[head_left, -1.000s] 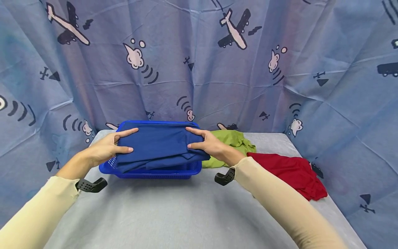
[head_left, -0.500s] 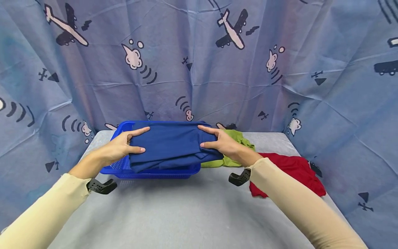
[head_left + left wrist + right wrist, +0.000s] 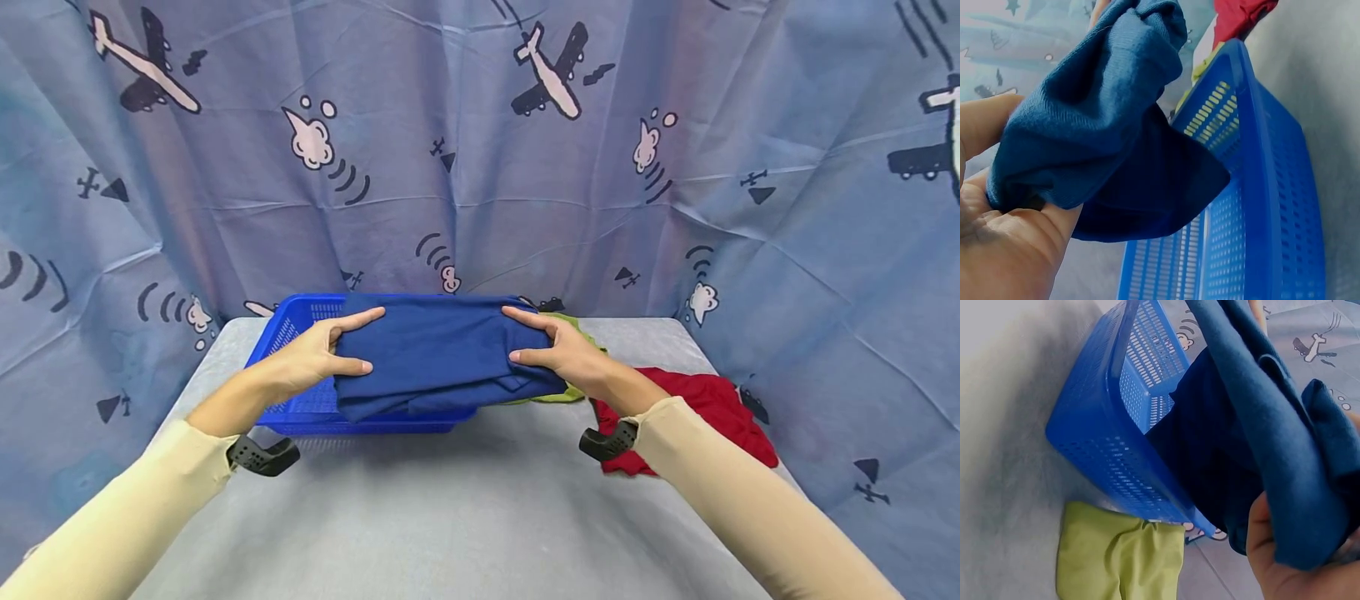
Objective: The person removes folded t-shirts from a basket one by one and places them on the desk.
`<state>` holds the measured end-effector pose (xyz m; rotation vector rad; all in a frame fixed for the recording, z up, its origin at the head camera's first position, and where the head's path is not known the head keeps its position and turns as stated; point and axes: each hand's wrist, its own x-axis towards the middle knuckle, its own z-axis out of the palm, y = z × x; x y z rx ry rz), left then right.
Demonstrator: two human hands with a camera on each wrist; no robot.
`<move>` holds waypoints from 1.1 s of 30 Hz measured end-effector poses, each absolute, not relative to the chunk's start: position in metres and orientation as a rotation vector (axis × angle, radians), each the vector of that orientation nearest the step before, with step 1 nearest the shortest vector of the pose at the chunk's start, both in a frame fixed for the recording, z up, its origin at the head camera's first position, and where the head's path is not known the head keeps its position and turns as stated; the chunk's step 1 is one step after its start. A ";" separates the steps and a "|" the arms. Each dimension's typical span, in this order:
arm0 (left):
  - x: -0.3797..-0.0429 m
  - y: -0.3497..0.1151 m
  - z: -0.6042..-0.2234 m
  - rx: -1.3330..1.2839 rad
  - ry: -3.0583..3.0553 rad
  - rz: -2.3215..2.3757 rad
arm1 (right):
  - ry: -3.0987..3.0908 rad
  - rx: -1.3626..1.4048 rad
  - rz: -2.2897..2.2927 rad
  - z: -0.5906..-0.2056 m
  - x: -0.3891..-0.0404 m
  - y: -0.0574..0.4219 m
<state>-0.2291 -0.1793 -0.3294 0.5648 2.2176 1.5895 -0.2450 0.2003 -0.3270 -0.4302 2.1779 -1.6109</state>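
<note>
A folded dark blue cloth garment (image 3: 442, 346) hangs above a blue plastic basket (image 3: 300, 421), covering much of its right side in the head view. My left hand (image 3: 311, 358) grips the garment's left end, thumb and index finger on top, the other fingers hidden beneath. At the opposite end my right hand (image 3: 566, 354) holds it the same way. Both wrist views show the cloth (image 3: 1116, 106) folded in layers, with a darker flap drooping toward the basket (image 3: 1110, 419). From above, the exposed left part of the basket shows its perforated floor and wall.
Green cloth (image 3: 577, 392), partly hidden by the garment and right hand, lies right of the basket. A crumpled red cloth (image 3: 705, 408) lies farther right, behind the right forearm. The grey-covered table (image 3: 450, 517) ends at a blue airplane-print curtain (image 3: 480, 167) behind and at the sides.
Both hands have carried the blue garment to the right across the basket, uncovering the basket's left part and hiding more of the green cloth. The head view has shifted slightly.
</note>
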 end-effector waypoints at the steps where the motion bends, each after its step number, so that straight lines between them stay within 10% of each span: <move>1: -0.228 -0.177 -0.329 0.566 2.217 1.586 | 2.176 -0.442 -1.618 -0.328 -0.244 0.203; 33: -0.225 -0.099 -0.338 0.725 2.188 1.517 | 2.204 -0.371 -1.606 -0.346 -0.212 0.283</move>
